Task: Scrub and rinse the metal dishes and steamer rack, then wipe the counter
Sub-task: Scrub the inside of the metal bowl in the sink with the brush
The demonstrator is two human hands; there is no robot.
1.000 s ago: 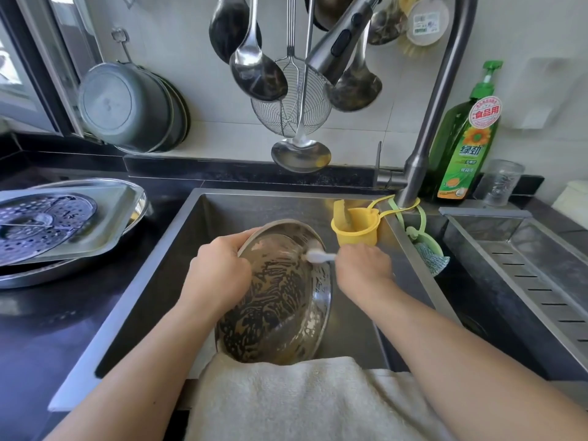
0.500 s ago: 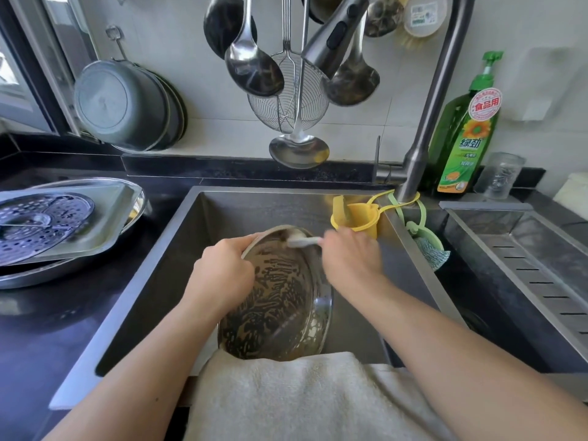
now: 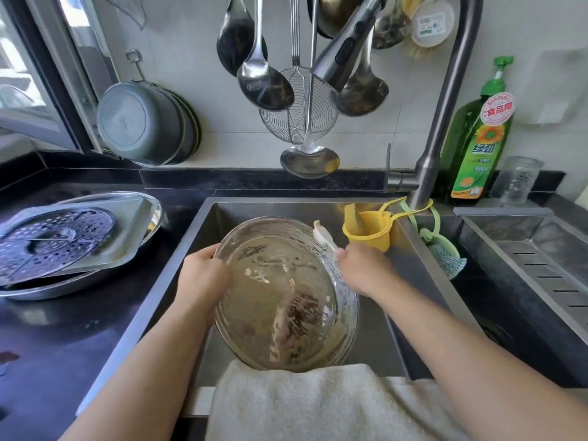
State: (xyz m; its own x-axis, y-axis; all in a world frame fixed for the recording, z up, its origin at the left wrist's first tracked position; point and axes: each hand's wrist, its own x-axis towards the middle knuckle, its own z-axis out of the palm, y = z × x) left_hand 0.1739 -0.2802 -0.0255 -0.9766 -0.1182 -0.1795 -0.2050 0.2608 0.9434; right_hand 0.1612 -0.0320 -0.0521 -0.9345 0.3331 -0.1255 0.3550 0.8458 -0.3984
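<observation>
A round metal dish (image 3: 280, 300), soapy and streaked inside, is tilted over the sink (image 3: 286, 208). My left hand (image 3: 202, 275) grips its left rim. My right hand (image 3: 362, 268) holds a white scrub brush (image 3: 323, 235) whose head sticks up past the dish's upper right rim. On the dark counter (image 3: 63, 338) at the left a perforated steamer rack (image 3: 51, 237) lies on a rectangular metal tray (image 3: 133, 230), stacked on a round metal plate (image 3: 47, 291).
A white towel (image 3: 318, 402) hangs over the sink's front edge. A yellow holder (image 3: 369, 230) hangs by the faucet (image 3: 442, 122). A green soap bottle (image 3: 480, 138) and a glass (image 3: 515, 179) stand behind. Ladles and a strainer (image 3: 299, 113) hang overhead. A drain basin (image 3: 541, 256) lies right.
My left hand has turned the dish so its inside faces up more. My right hand has moved the brush from the inside top of the dish to its upper right rim.
</observation>
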